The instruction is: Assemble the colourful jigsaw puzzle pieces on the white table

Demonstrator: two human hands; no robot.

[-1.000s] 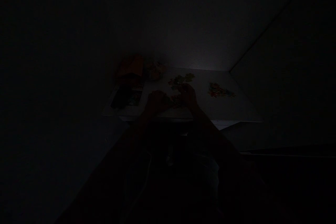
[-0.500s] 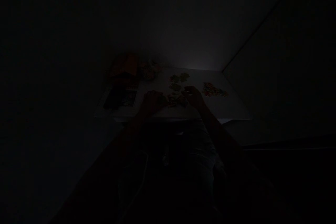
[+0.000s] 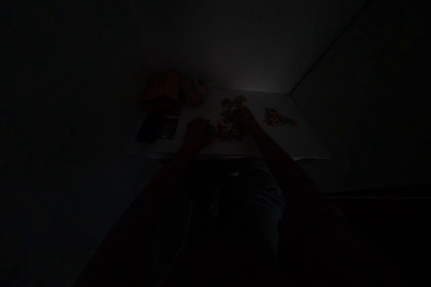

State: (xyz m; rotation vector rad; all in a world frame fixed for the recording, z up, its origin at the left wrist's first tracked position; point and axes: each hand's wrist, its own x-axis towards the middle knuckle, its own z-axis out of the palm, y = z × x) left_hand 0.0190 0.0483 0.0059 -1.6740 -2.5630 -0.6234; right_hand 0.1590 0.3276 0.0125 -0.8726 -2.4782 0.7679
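Observation:
The view is very dark, so fine detail is lost. On the white tabletop (image 3: 269, 141), a cluster of small colourful flat pieces (image 3: 225, 131), which look like jigsaw pieces, lies between my hands. Greenish pieces (image 3: 229, 103) lie just beyond it. My left hand (image 3: 197, 131) rests low on the table at the cluster's left side, close to a greenish piece (image 3: 211, 130); its fingers are too dim to read. Above the cluster's right side is my right hand (image 3: 245, 119), its fingers curled down at the pieces. Whatever it pinches is hidden in the dark.
A loose pile of colourful pieces (image 3: 278, 119) lies to the right. At the back left stand an orange box or bag (image 3: 163, 87) and a multicoloured heap (image 3: 195, 93). Nearer are a dark object (image 3: 147, 129) and a dark printed picture (image 3: 169, 128). A wall (image 3: 256, 63) rises behind the table.
My right hand has moved slightly down and left onto the pieces, and its fingers have curled in. My left hand stays at the cluster's left side. The whole view has shifted a little.

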